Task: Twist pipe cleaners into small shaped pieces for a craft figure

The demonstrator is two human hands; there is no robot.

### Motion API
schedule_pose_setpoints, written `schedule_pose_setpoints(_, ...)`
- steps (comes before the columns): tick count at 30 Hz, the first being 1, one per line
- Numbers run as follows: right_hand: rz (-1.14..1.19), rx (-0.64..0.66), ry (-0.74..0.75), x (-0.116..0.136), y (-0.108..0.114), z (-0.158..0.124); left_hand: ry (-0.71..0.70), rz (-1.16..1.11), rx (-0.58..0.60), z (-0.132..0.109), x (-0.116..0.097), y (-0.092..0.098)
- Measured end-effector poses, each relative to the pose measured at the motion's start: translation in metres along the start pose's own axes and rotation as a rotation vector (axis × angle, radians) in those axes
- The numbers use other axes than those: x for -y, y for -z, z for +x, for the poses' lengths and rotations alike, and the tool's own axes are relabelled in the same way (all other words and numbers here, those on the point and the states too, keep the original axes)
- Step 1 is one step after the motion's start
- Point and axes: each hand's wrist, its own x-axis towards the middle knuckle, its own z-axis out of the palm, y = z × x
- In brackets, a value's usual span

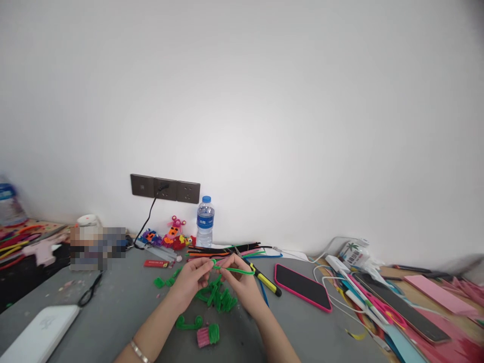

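My left hand point(191, 279) and my right hand point(242, 280) meet over the grey table point(121, 307), both pinching a green pipe cleaner point(231, 269) that loops between the fingertips. Under the hands lies a pile of coiled green pipe cleaner pieces point(218, 297). Closer to me sit a curled green piece point(188, 323) and a pink-and-green coil point(207, 336). A bracelet shows on my left wrist.
A bundle of coloured pipe cleaners point(227, 250), a yellow-black utility knife point(265, 281) and a pink-cased phone point(302, 287) lie beyond the hands. A water bottle point(204, 222) and small figures point(172, 236) stand by the wall sockets. Scissors point(89, 292) and a white box point(40, 335) lie left; cables and clutter right.
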Motion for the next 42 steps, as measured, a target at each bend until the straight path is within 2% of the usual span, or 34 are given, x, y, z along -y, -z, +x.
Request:
schedule_pose_setpoints(7, 0.021, 0.000, -0.021, -0.005, 0.002, 0.003, -0.010, 0.068, 0.073, 0.000, 0.003, 0.001)
schedule_pose_setpoints(13, 0.031, 0.012, 0.029, -0.006, 0.005, 0.004, -0.044, 0.275, 0.133, -0.004, 0.001, -0.002)
schedule_pose_setpoints(21, -0.033, 0.036, 0.002, 0.000, 0.004, 0.002, -0.248, 0.526, 0.241, -0.006, 0.004, -0.004)
schedule_pose_setpoints(24, -0.009, -0.001, -0.005, 0.000, 0.005, 0.004, -0.267, 0.500, 0.189, -0.004, 0.004, -0.004)
schedule_pose_setpoints(28, 0.061, -0.083, 0.012, 0.002, 0.006, 0.006, -0.235, 0.378, 0.006, -0.002, 0.001, -0.003)
schedule_pose_setpoints(32, 0.083, -0.073, 0.026, 0.005, 0.004, 0.004, -0.221, 0.267, -0.104, -0.002, 0.000, -0.004)
schedule_pose_setpoints(38, 0.050, 0.007, 0.004, 0.004, 0.000, 0.000, -0.174, 0.181, -0.075, -0.002, 0.004, -0.006)
schedule_pose_setpoints(42, 0.029, -0.023, -0.008, 0.003, 0.001, 0.001, -0.170, 0.145, -0.011, -0.005, 0.002, -0.008)
